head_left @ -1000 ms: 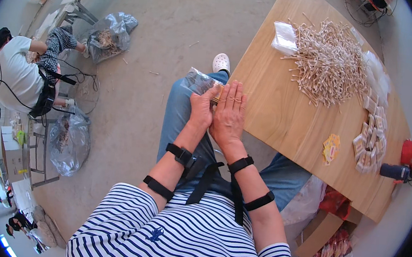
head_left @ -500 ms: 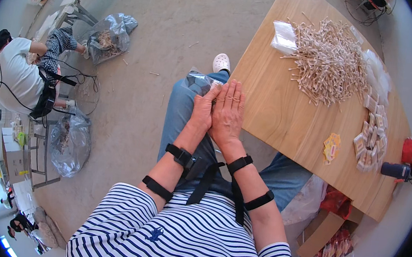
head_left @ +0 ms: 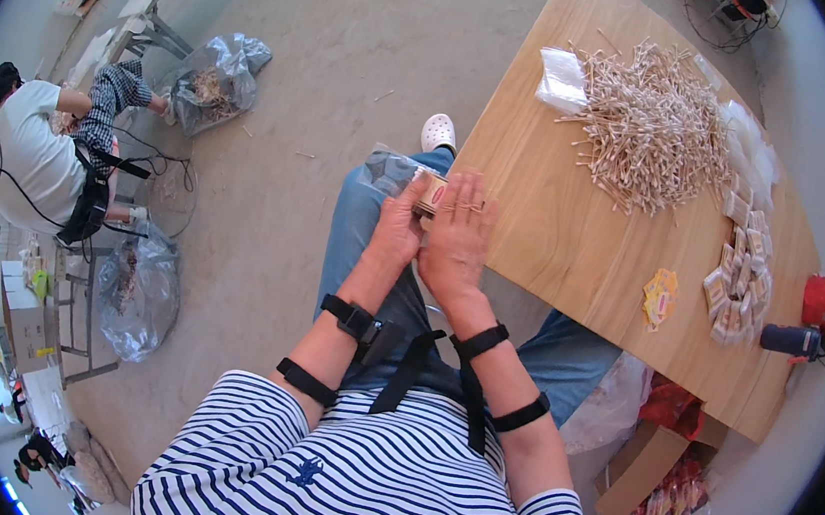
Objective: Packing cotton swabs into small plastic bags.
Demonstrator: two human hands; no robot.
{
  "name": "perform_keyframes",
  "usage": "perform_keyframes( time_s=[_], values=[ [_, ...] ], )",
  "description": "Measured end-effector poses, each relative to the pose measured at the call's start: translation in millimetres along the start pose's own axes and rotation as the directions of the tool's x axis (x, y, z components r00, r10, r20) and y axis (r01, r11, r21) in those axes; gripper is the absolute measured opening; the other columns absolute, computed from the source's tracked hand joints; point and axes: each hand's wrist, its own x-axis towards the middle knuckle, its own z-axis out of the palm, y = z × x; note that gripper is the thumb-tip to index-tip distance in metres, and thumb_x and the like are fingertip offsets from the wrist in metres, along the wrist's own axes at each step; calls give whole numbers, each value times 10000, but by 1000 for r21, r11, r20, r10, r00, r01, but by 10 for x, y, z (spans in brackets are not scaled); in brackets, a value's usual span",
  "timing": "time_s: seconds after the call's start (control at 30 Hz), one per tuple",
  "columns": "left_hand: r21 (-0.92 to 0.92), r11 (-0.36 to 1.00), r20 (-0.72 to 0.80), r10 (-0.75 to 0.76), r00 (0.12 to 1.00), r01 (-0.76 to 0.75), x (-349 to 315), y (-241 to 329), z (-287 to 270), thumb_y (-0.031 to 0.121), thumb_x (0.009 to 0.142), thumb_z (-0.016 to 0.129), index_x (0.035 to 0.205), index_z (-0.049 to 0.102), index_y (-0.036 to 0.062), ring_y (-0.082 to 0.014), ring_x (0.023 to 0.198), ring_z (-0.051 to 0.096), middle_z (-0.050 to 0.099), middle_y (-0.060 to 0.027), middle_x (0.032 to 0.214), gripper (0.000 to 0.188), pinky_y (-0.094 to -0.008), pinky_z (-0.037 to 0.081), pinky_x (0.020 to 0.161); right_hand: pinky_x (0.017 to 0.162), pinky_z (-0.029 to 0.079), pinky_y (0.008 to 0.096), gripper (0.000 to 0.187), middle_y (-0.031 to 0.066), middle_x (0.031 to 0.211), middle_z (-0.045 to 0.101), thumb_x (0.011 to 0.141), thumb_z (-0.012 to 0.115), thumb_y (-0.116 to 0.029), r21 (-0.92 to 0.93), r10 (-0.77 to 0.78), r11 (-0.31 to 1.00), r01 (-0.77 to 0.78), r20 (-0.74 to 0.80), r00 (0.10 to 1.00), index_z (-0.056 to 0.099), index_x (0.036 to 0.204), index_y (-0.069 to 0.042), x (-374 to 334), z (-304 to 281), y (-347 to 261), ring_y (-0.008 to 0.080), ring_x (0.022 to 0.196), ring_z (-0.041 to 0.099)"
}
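Over my lap, my left hand (head_left: 395,228) is closed around a small clear plastic packet (head_left: 433,195) that has a pale card with a red mark showing. Its loose transparent film (head_left: 389,168) sticks out past my left fingertips. My right hand (head_left: 455,242) lies against the packet's right side, palm turned in and fingers stretched out flat. What lies under the right palm is hidden. On the wooden table (head_left: 557,222) to the right is a big heap of cotton swabs (head_left: 652,132). Flat clear bags (head_left: 563,79) lie at the heap's left edge.
Yellow cards (head_left: 661,299) and several filled swab packets (head_left: 745,267) lie on the table. A dark cylinder (head_left: 791,342) and a red pouch (head_left: 823,301) stand at its right edge. Below is a cardboard box (head_left: 646,473). At left a co-worker (head_left: 36,153) sits near plastic sacks (head_left: 137,294).
My hands have tilted slightly apart at the top, and more of the packet's card shows between them. The right fingers have shifted a little right and down.
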Motion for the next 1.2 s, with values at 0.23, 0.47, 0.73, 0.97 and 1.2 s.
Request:
perform_keyframes(
  time_s=[0.23,0.47,0.73,0.97,1.2],
  values=[
    [88,983,-64,166,984,-161,18,-34,43,209,899,783,987,663,97,-139,893,665,689,-9,965,186,-327,560,785,1219,86,597,1176,237,1631,207,625,880,-358,-39,167,986,-163,186,968,255,1533,51,-146,-254,173,381,1542,137],
    [143,962,-58,243,968,-233,33,-120,94,178,909,770,979,653,98,-112,846,666,683,16,944,158,-314,572,768,1208,80,623,1048,222,1637,206,729,807,-386,-67,173,984,-163,185,967,283,1535,31,-126,-150,55,389,1539,140],
    [152,971,-86,200,976,-185,-20,-135,146,170,916,759,971,669,83,-127,809,687,703,-10,940,137,-309,587,712,1198,65,639,730,158,1648,225,912,601,-296,-39,149,988,-146,80,986,347,1528,2,-146,-20,49,412,1535,138],
    [172,967,-66,202,977,-188,1,-131,103,203,914,763,972,670,68,-152,836,702,715,-39,962,174,-320,594,742,1198,58,639,671,142,1646,235,938,557,-279,-81,138,988,-130,96,986,368,1524,-14,-128,-67,22,408,1534,138],
    [-112,989,-87,91,992,-101,83,35,0,324,925,748,1066,621,77,-179,889,681,675,-27,1017,311,-343,581,777,1214,88,610,1011,165,1645,219,743,803,-349,20,164,985,-169,157,974,290,1548,-14,-123,-163,31,395,1533,149]
  ],
)
